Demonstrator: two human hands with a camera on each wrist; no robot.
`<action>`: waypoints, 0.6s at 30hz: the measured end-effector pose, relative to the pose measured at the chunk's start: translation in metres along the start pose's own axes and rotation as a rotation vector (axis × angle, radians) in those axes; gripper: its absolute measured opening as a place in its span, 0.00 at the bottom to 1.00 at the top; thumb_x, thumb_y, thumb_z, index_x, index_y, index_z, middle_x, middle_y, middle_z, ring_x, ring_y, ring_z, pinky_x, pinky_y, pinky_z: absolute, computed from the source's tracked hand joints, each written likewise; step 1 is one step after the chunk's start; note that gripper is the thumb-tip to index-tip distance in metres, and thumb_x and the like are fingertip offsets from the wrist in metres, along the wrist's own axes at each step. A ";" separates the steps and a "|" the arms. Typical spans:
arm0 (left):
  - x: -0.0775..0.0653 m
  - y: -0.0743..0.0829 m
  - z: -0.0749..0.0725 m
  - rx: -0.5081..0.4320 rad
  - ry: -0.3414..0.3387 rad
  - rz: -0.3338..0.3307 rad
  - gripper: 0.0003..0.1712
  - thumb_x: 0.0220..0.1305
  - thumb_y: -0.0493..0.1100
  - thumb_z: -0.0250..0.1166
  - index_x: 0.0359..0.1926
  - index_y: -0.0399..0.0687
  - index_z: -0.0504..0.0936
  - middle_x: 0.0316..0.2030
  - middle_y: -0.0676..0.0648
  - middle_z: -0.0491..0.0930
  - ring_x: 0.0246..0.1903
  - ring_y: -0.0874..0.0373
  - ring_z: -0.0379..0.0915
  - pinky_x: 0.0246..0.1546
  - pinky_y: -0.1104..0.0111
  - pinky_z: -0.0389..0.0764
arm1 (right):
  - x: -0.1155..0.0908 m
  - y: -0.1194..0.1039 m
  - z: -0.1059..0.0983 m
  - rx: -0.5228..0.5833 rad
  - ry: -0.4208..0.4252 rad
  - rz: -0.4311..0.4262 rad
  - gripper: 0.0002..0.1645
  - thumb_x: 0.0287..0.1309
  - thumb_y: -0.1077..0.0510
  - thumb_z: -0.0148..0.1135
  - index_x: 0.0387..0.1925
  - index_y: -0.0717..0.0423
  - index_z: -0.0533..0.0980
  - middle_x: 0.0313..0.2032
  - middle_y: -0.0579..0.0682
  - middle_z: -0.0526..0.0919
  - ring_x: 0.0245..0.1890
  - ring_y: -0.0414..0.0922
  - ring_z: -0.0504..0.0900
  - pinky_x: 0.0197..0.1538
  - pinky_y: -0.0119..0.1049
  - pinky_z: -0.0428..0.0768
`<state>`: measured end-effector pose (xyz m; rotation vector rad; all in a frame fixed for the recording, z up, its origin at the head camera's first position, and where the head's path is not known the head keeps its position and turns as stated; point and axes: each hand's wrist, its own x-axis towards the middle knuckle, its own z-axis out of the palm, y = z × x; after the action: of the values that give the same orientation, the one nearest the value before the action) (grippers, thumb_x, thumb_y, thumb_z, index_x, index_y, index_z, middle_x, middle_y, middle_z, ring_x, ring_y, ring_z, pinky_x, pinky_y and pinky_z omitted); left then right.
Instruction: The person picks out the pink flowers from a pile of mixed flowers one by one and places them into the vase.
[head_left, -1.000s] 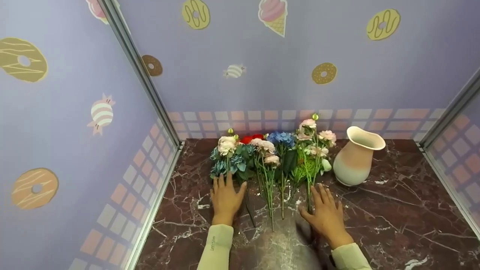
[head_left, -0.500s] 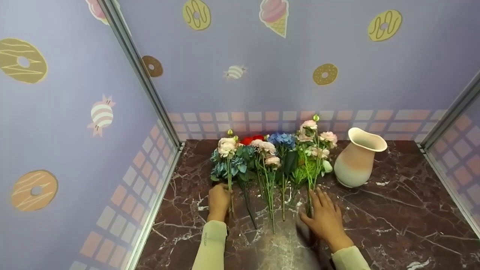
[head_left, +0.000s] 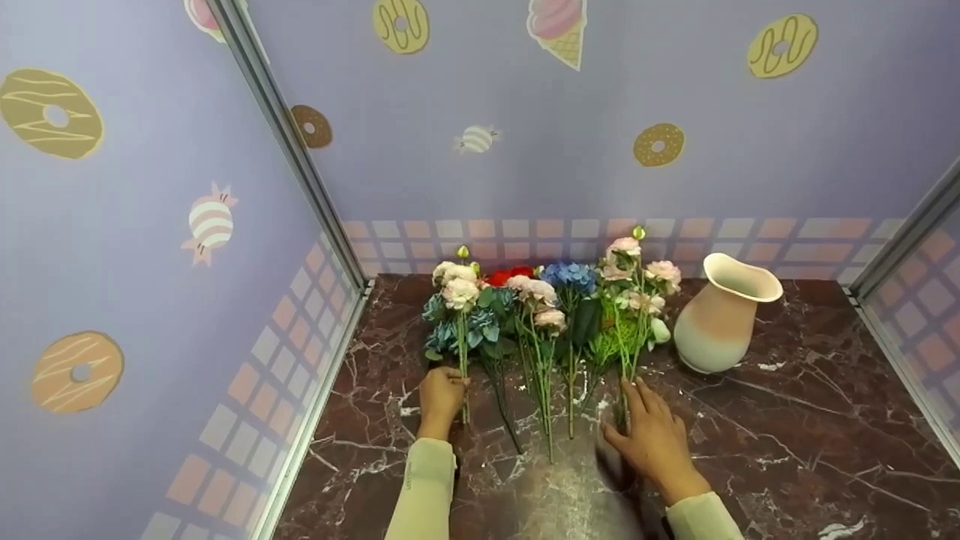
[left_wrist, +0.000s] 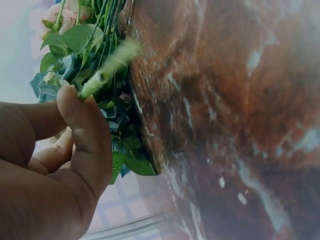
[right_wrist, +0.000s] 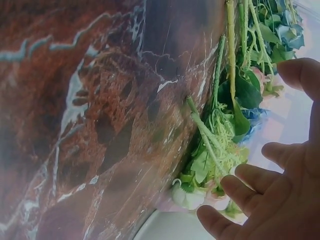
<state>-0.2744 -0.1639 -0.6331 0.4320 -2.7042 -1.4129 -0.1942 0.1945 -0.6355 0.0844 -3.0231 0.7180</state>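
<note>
My left hand (head_left: 441,397) pinches the green stem of a cream-white artificial flower (head_left: 460,291) between thumb and fingers. In the left wrist view, the cut end of that stem (left_wrist: 92,84) sticks out past the fingertips. The bloom stands over a bunch of teal flowers (head_left: 480,328). My right hand (head_left: 652,431), its fingers spread and relaxed, is beside the stems of the pink flowers (head_left: 626,251). From the right wrist view, its fingertips lie close to a stem (right_wrist: 207,135); whether they touch it I cannot tell.
Pale pink flowers (head_left: 532,291), a blue hydrangea (head_left: 570,277) and red flowers (head_left: 510,276) lie between the hands on the dark marbled table (head_left: 817,420). A peach-and-white vase (head_left: 716,330) stands upright at the right. Patterned walls (head_left: 480,180) close in the back and sides.
My left hand has gone from lying spread over the cream-white flower's stem to pinching it. The bloom has lifted and shifted slightly. My right hand stays almost where it was.
</note>
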 end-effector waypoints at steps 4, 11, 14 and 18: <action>-0.003 0.006 0.001 -0.016 -0.004 -0.056 0.13 0.78 0.33 0.70 0.58 0.34 0.92 0.47 0.39 0.96 0.29 0.54 0.90 0.32 0.63 0.89 | -0.001 0.000 0.000 0.009 -0.017 0.011 0.55 0.72 0.41 0.75 0.89 0.56 0.62 0.87 0.69 0.63 0.82 0.75 0.68 0.72 0.83 0.74; -0.003 0.005 0.000 -0.048 -0.011 -0.072 0.14 0.77 0.36 0.75 0.58 0.34 0.91 0.47 0.39 0.96 0.33 0.49 0.93 0.36 0.61 0.92 | -0.002 -0.003 0.001 0.016 -0.042 0.021 0.55 0.72 0.41 0.74 0.89 0.56 0.62 0.87 0.69 0.63 0.84 0.74 0.67 0.72 0.82 0.73; -0.005 0.007 -0.001 -0.051 -0.004 -0.049 0.14 0.75 0.38 0.77 0.56 0.34 0.91 0.46 0.38 0.96 0.34 0.48 0.94 0.37 0.60 0.93 | -0.001 -0.005 0.000 0.018 -0.030 0.007 0.55 0.72 0.42 0.75 0.88 0.59 0.63 0.86 0.69 0.65 0.82 0.74 0.68 0.71 0.81 0.74; -0.009 0.010 -0.004 -0.055 0.007 -0.010 0.11 0.73 0.37 0.79 0.50 0.36 0.91 0.43 0.38 0.95 0.33 0.51 0.93 0.38 0.59 0.94 | 0.000 -0.008 -0.001 0.014 0.020 -0.020 0.52 0.71 0.45 0.74 0.85 0.66 0.66 0.84 0.70 0.69 0.79 0.74 0.73 0.69 0.78 0.79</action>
<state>-0.2674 -0.1587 -0.6219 0.4460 -2.6540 -1.4821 -0.1935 0.1878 -0.6306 0.1072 -2.9945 0.7340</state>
